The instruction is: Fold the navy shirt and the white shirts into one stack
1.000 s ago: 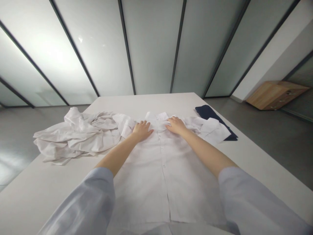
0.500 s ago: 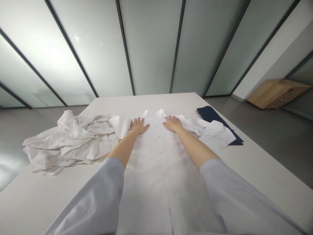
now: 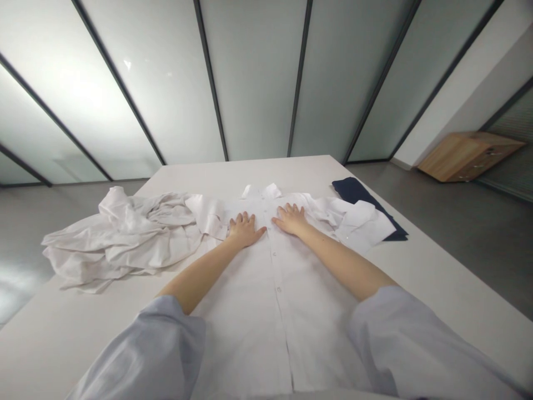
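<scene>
A white button-up shirt (image 3: 266, 311) lies front side up on the table, its collar at the far end and its hem toward me. My left hand (image 3: 245, 230) rests flat on the left chest of the shirt, fingers spread, the thumb near the button strip. On the other side of the buttons, my right hand (image 3: 290, 219) lies palm down with fingers apart, a little below the collar. Neither hand grips the cloth. The shirt's right-side sleeve (image 3: 362, 222) spreads out sideways, partly over a dark navy folded cloth.
A crumpled heap of white cloth (image 3: 133, 239) lies on the left, against the shirt. The navy folded cloth (image 3: 358, 193) sits near the right edge of the white table (image 3: 441, 289). Beyond stand frosted glass panels (image 3: 258, 78) and a wooden cabinet (image 3: 462, 157).
My left hand has slid toward me and inward to the button strip. The right hand has also come slightly nearer and inward. Both remain flat on the shirt.
</scene>
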Demonstrator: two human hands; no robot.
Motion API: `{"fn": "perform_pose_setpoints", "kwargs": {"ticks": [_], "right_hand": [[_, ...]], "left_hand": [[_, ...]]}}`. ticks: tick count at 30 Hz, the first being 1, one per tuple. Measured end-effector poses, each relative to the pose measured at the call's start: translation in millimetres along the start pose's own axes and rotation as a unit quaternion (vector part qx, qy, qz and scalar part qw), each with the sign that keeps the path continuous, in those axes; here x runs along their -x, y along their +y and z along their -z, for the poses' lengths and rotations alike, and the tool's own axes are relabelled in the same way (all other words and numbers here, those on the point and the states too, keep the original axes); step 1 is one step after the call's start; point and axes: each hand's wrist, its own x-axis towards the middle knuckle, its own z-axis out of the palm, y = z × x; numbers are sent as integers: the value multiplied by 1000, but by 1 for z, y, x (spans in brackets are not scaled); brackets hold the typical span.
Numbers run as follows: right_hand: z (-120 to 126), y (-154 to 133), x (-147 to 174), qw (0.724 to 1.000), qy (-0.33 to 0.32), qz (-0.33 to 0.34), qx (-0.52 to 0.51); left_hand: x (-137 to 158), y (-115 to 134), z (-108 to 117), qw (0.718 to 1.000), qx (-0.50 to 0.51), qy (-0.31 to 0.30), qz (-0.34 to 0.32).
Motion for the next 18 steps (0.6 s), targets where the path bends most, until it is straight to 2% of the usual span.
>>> {"fn": "perform_pose_setpoints", "kwargs": {"ticks": [3, 6, 13, 18], "right_hand": [[-6, -1, 5, 999, -34, -15, -16], [-4, 2, 0, 999, -35, -25, -25], [6, 4, -27, 999, -3, -29, -33], [8, 5, -28, 998, 48, 3, -27]], "left_hand": [[2, 3, -2, 1000, 4, -12, 13], [-9, 1, -3, 1000, 11, -1, 10], [-41, -7, 0, 1000, 0, 26, -5], [-36, 4, 5, 996, -24, 81, 3]]}}
